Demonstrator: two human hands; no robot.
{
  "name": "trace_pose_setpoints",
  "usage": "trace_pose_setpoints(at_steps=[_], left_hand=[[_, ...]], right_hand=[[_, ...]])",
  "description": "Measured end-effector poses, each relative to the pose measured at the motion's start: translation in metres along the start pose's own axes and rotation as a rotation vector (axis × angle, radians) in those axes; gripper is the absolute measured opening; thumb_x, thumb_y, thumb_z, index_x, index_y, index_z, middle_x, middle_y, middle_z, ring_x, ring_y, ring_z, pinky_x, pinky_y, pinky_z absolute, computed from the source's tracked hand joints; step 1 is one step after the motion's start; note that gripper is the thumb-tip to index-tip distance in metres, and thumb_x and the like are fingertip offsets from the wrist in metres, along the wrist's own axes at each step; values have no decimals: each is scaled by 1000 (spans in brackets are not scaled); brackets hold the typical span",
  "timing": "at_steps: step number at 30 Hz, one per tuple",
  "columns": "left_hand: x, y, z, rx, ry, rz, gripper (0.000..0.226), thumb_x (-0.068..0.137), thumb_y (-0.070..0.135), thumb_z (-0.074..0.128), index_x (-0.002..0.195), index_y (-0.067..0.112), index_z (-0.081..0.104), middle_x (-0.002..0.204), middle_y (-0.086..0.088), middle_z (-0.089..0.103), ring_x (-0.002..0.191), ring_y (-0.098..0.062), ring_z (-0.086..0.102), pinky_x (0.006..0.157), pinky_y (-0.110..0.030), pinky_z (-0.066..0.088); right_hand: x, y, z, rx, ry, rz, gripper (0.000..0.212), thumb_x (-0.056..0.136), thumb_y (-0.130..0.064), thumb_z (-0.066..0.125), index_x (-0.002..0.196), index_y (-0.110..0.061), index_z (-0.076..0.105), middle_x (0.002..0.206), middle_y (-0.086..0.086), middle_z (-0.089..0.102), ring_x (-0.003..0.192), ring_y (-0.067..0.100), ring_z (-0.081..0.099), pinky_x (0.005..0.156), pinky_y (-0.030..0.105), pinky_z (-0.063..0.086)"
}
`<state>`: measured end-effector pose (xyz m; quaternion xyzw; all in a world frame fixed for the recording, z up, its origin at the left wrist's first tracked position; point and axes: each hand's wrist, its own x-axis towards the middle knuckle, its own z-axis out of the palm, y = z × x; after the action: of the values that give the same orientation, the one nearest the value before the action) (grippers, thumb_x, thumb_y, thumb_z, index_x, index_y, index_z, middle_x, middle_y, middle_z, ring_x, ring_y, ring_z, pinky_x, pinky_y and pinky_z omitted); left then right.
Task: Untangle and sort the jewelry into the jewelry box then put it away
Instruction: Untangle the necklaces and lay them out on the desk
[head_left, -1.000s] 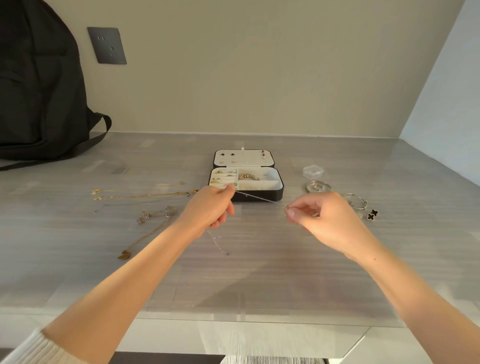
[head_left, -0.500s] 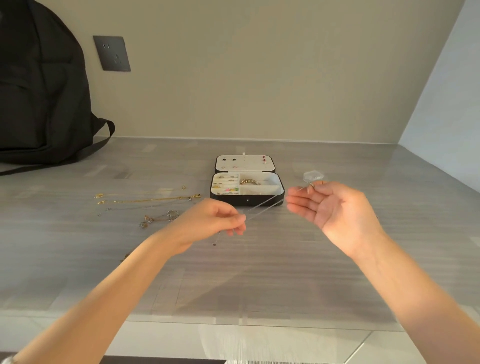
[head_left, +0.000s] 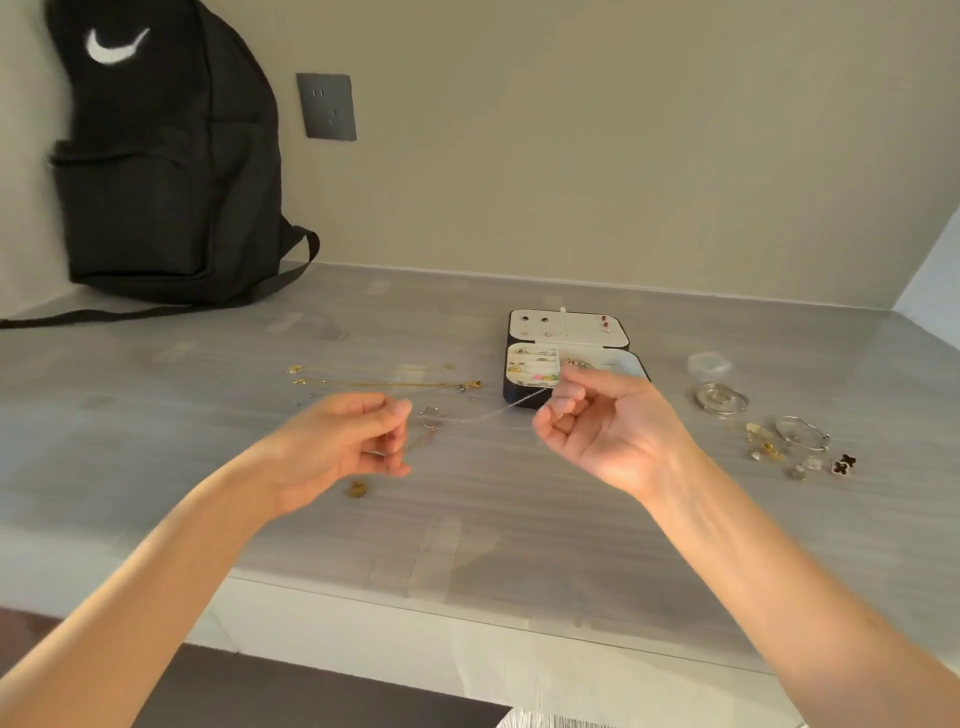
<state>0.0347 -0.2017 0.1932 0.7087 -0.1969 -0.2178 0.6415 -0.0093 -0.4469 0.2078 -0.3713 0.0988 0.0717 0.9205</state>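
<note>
the left grip (head_left: 343, 441) is curled nearly closed, thumb and fingertip pinching one end of a thin silver chain (head_left: 493, 413). the right grip (head_left: 597, 426), palm turned up and fingers curled in, pinches the other end. the chain runs taut between the two, lifted off the surface (head_left: 519, 519).

the jewelry box (head_left: 511, 392) stands open just behind the right grip, which hides part of its near wall. its lid lies back flat toward the wall. behind the left grip, two gold chains (head_left: 384, 384) lie stretched out side by side. a blurred silvery tangle (head_left: 430, 415) sits just past its fingertips, and a gold pendant (head_left: 357, 488) lies close on its near side.

out to the right of the right grip and apart from it are a small clear container (head_left: 709, 362), a round clear dish (head_left: 721, 400), a silver bangle (head_left: 802, 434) and black clover pieces (head_left: 844, 463).

a broad stretch of surface runs from both grips to the front edge, crossed by the forearms. far behind the left grip a black backpack (head_left: 166, 156) leans on the wall, its strap trailing along the surface, beside a wall socket (head_left: 326, 106). a side wall closes in at the far right.
</note>
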Motion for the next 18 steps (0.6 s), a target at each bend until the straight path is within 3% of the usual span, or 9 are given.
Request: trace_pose_setpoints(at_steps=[2, 5, 10, 15, 18], left_hand=[[-12, 1, -20, 77, 59, -35, 41, 61, 52, 77, 61, 16, 56, 57, 2, 40, 53, -12, 41, 60, -23, 50], [-25, 1, -50, 308, 224, -109, 25, 85, 33, 61, 76, 10, 59, 54, 6, 33, 53, -12, 34, 57, -20, 41], [-29, -9, -100, 511, 411, -182, 18, 91, 21, 56, 84, 6, 63, 44, 14, 45, 55, -12, 35, 59, -24, 36], [-12, -23, -133, 663, 523, -274, 26, 93, 24, 54, 74, 9, 62, 59, -2, 43, 58, -17, 40, 58, -26, 34], [-1, -30, -147, 777, 629, -355, 27, 93, 15, 48, 74, 3, 62, 68, -21, 54, 70, -34, 53, 52, -26, 28]], right_hand=[[7, 12, 7, -107, 26, 29, 6, 75, -2, 60, 76, -7, 57, 52, 2, 50, 44, 15, 51, 58, 29, 56], [20, 30, 16, -355, 38, -10, 10, 86, 2, 55, 85, -3, 64, 61, 9, 66, 53, 18, 65, 64, 31, 59], [41, 52, 40, -841, 23, -227, 11, 87, 8, 55, 89, 1, 64, 71, 12, 65, 56, 13, 65, 55, 23, 56], [78, 68, 69, -1088, 90, -282, 13, 89, 5, 51, 89, -1, 64, 67, 7, 60, 52, 9, 58, 44, 15, 47], [96, 76, 87, -1237, 104, -250, 17, 88, 1, 52, 81, -10, 63, 68, 3, 61, 51, 6, 55, 40, 14, 40]])
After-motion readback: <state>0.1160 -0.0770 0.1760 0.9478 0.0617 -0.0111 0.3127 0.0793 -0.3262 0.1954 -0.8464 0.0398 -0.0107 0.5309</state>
